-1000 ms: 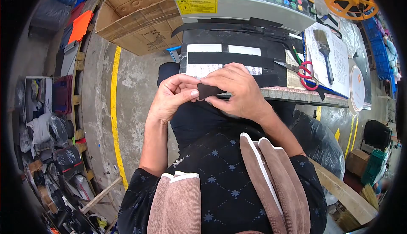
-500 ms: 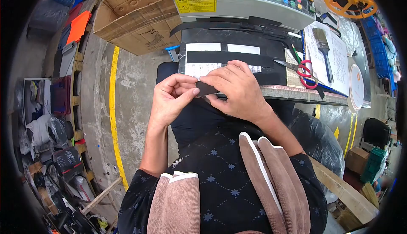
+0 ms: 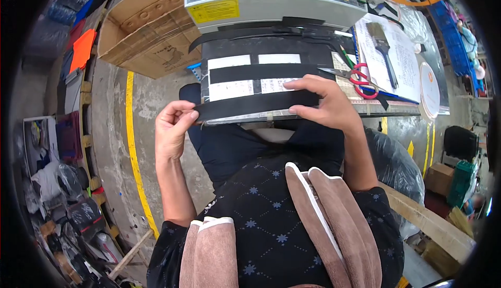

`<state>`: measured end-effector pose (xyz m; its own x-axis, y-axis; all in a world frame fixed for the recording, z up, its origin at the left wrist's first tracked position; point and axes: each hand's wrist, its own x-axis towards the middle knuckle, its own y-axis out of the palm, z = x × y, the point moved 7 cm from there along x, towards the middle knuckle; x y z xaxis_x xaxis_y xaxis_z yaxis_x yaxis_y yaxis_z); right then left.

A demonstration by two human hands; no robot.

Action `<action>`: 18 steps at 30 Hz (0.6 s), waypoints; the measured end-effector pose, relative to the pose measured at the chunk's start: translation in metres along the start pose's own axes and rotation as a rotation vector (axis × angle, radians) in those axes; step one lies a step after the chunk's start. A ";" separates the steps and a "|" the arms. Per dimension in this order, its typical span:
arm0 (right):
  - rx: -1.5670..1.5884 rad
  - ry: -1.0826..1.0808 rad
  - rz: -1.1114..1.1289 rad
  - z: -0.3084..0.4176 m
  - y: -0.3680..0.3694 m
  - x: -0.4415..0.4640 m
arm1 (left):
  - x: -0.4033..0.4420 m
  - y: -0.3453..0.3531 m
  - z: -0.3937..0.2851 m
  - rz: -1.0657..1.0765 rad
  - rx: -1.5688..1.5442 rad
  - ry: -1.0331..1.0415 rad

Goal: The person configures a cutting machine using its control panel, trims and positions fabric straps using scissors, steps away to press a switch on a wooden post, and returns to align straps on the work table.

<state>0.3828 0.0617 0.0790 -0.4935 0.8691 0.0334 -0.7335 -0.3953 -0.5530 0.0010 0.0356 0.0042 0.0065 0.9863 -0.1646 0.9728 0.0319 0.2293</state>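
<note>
From here, my left hand [image 3: 173,126] pinches the black strip [image 3: 245,107], already laid straight; my right hand [image 3: 332,103] has fingers parted (scissors [image 3: 348,75] lying untouched).

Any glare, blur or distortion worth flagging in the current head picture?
Head view: wide-lens distortion, black corners and bowed edges; head view: bright glints on the plastic bag; head view: print on the box and the yellow label too soft to read; head view: left hand and right hand clearly outlined.
</note>
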 end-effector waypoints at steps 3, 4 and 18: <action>0.301 -0.041 -0.168 -0.007 -0.006 -0.011 | -0.001 -0.003 0.001 -0.009 -0.024 -0.019; 0.407 -0.035 -0.208 -0.009 -0.006 -0.014 | -0.001 -0.003 0.002 -0.010 -0.032 -0.022; 1.244 0.040 -0.151 -0.037 0.041 -0.011 | -0.008 -0.004 0.009 -0.098 -0.174 -0.092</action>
<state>0.3751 0.0473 0.0248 -0.3678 0.9299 -0.0095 -0.7358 -0.2847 0.6145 -0.0014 0.0256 -0.0039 -0.0569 0.9585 -0.2795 0.9153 0.1619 0.3687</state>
